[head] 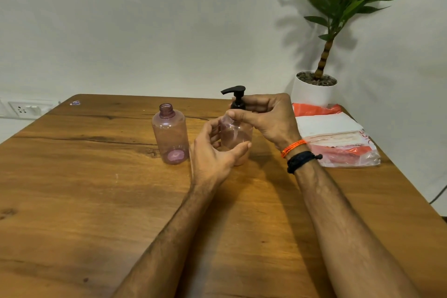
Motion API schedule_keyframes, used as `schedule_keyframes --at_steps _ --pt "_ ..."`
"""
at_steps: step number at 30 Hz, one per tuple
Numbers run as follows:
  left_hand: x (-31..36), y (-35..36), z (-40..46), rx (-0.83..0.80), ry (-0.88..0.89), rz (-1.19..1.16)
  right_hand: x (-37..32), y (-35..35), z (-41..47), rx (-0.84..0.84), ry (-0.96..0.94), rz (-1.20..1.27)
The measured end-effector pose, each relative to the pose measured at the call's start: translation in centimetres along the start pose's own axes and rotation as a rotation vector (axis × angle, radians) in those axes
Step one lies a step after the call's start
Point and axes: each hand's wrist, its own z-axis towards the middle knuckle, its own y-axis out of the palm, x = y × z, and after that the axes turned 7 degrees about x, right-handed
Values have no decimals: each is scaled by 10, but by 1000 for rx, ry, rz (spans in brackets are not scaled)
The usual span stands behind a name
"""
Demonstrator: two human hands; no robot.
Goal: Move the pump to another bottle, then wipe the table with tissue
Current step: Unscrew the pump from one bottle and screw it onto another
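On table (72, 201): pump (235, 97) upright, spout pointing left; right hand (266, 118) pinching collar.

A potted plant (321, 31) stands in a white pot (312, 94) at the far right corner, against a plain pale wall (145, 19) where its leaves throw a shadow. On the left, low on the wall and just past the table's edge, sits a white socket (24, 109). A small sticker (75, 103) lies on the wood near the far left corner, and a dark cable (439, 195) hangs off to the right.
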Motion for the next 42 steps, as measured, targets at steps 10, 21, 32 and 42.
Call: schedule_keyframes --at_steps 10,21,32,42 --pt "-4 -7 7 -94 -16 -64 3 -9 4 -212 33 142" --pt "0 0 -1 -15 13 5 4 13 -2 140 36 8" --pt "5 0 -7 1 17 13 1 35 -14 389 0 -59" --pt "20 -5 -8 -52 -48 39 -1 7 -27 221 29 -153"
